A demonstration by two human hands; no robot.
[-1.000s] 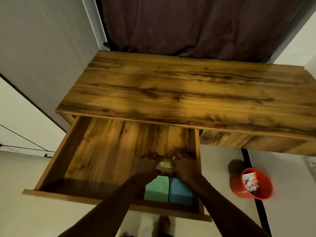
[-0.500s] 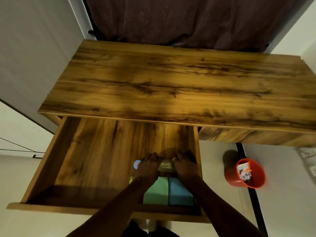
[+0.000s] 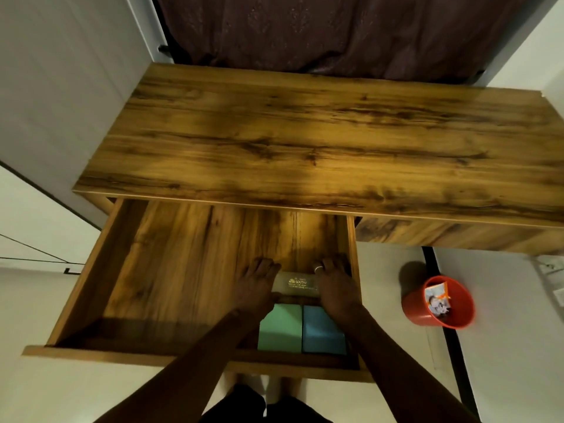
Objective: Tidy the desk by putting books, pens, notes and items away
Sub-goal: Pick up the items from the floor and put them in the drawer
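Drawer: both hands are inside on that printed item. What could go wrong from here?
1. The left hand and right hand rest at either end of the printed item, which lies just beyond the green block and blue block; sliding it forward could knock them askew.
2. The drawer is pulled far out with both forearms over its front panel; leaning on it may strain it.
3. Shutting it early could pinch the hands under the desk edge.

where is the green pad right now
In the head view, the green pad lies in the open drawer near its front right corner, directly left of the blue pad.
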